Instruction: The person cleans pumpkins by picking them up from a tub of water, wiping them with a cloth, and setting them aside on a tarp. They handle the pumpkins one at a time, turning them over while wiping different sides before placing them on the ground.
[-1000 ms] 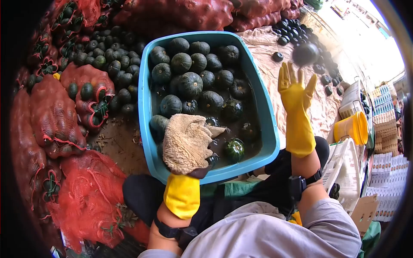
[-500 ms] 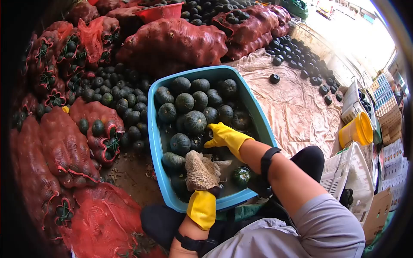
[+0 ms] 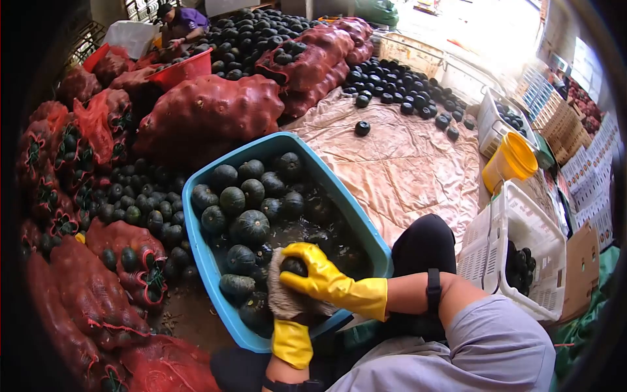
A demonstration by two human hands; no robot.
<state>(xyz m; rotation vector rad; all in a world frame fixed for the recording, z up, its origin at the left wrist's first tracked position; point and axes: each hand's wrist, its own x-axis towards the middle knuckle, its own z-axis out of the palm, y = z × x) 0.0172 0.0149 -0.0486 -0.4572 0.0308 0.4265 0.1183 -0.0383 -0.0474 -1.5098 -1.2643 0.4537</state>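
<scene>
A blue tub (image 3: pixel 383 249) of water holds several dark green squashes (image 3: pixel 251 227). Over its near side, my right hand (image 3: pixel 319 274), in a yellow glove, is closed around a small dark squash (image 3: pixel 294 266). My left hand (image 3: pixel 290 294) wears a fluffy beige cloth mitt above a yellow cuff and lies under and beside that same squash. The mitt hides its fingers, so their pose does not show.
Red mesh sacks (image 3: pixel 209 114) and loose squashes (image 3: pixel 140 202) lie left and behind. A tan sheet (image 3: pixel 405 166) spreads right of the tub. White crates (image 3: pixel 522 242) and a yellow bucket (image 3: pixel 509 160) stand at the right. Another person (image 3: pixel 185 25) is at the back left.
My right hand has moved from among the tub's squashes to the mitt and now holds a squash there. The view has shifted, showing more of the background.
</scene>
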